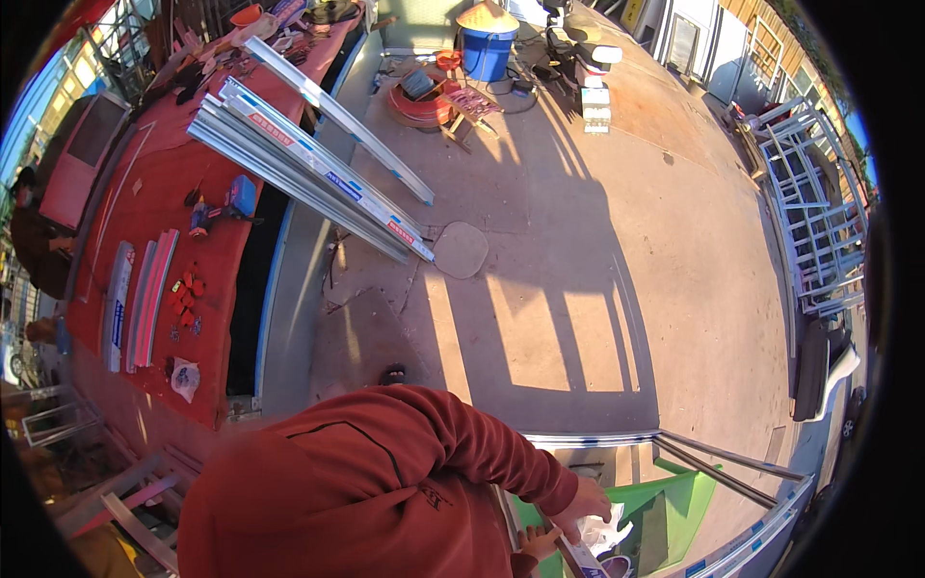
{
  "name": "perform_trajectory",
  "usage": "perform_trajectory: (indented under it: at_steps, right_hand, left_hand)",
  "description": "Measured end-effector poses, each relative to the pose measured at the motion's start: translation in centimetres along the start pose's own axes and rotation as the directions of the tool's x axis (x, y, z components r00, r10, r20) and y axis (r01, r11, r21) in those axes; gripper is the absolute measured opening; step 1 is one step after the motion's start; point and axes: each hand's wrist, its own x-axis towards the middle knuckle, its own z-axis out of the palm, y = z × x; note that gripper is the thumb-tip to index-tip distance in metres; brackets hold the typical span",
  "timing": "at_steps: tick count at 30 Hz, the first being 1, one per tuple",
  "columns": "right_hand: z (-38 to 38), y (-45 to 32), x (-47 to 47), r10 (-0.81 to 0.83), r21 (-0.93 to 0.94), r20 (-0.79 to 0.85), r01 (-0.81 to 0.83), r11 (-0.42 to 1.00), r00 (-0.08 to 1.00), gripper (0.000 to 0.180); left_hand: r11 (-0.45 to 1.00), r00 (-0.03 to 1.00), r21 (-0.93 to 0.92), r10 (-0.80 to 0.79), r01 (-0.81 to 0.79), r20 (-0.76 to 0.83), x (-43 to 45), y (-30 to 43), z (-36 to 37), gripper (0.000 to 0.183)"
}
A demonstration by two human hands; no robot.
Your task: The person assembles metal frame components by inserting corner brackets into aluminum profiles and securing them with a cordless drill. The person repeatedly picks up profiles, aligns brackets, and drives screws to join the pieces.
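At the lower right, my left hand (584, 506) reaches down with bent fingers at the near end of a white profile strip (580, 558). Crumpled white plastic film (605, 531) lies beside those fingers; whether they grip film or strip is unclear. Lower down, my right hand (537, 542) is partly hidden, its fingers up against the strip's left side. A roll (616, 566) shows at the bottom edge. Green sheeting (697, 506) spreads behind the film, inside an assembled metal frame (592, 438).
Long metal profiles (311, 166) jut from the red-covered table (209, 289), which holds a cordless drill (200, 217) and short profiles (144, 303). A person (32, 246) is beyond it. A folding stool (473, 107) and a blue bucket (488, 54) stand farther off. White metal frames (813, 209) lean right.
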Motion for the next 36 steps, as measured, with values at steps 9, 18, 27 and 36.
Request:
perform_trajectory:
  at_steps: [9,18,27,36]
  right_hand:
    - [10.8,-5.4,0.7,-0.328,-0.105,-0.044,0.322,0.941,0.944,0.055]
    - [29.0,1.2,0.6,-0.147,-0.412,0.083,0.169,0.896,0.986,0.055]
    - [68.5,16.0,-20.0,0.183,-0.468,0.881,0.746,0.475,0.436,0.035]
    - [86.3,31.8,-41.4,0.298,0.38,0.87,0.919,0.1,-0.392,0.054]
  left_hand:
    - [0.741,0.726,-0.068,-0.669,0.668,-0.162,-26.0,-5.7,-15.7,0.065]
    - [0.422,0.246,-0.403,-0.874,0.812,-0.419,-55.1,-4.4,-19.4,0.068]
    - [0.338,-0.213,-0.718,-0.802,0.608,-0.559,-67.7,-0.1,-19.2,0.064]
    - [0.376,-0.674,-0.899,-0.605,0.226,-0.423,-72.1,1.2,-15.9,0.057]
